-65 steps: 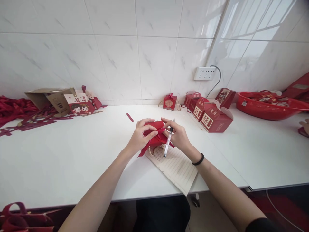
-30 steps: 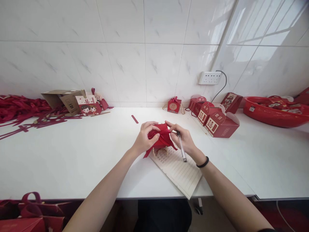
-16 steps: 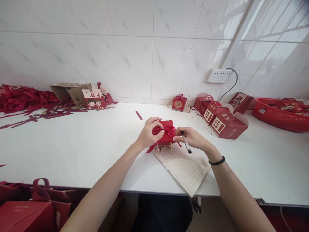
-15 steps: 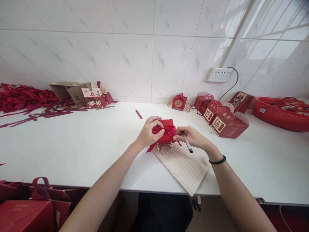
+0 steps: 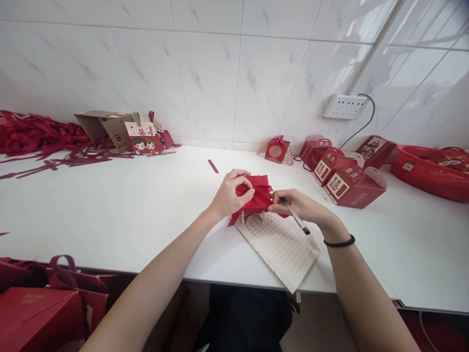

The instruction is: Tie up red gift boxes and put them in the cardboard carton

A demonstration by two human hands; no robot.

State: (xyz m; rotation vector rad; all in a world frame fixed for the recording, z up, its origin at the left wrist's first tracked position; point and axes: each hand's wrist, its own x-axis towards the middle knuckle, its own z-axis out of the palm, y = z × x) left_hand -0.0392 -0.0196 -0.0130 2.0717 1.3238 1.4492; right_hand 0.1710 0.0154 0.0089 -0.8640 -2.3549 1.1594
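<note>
A small red gift box (image 5: 257, 182) with twisted cord handles rests partly over a lined notebook (image 5: 284, 256). Across its top lies a red satin ribbon (image 5: 261, 197), gathered at the middle. My left hand (image 5: 230, 196) is closed in a pinch on the ribbon at that gathered point. At the box's right side, my right hand (image 5: 298, 204) has thumb and forefinger pressed together by the ribbon's right part; whether ribbon is between them is hard to see. A pen (image 5: 296, 217) is tucked in this hand, its dark end pointing down toward the notebook.
Several red gift boxes (image 5: 353, 188) stand at right, near a red basin (image 5: 432, 171). One small box (image 5: 277, 150) sits by the wall. Left are a cardboard box (image 5: 120, 134), a printed box (image 5: 143, 138) and heaped ribbons (image 5: 40, 134). Red bags (image 5: 38, 318) are below the table's front edge.
The ribbon's loop on the right has become smaller and flatter. My right hand has moved slightly right, with the pen still in it. My left hand keeps its pinch; the view has shifted slightly.
</note>
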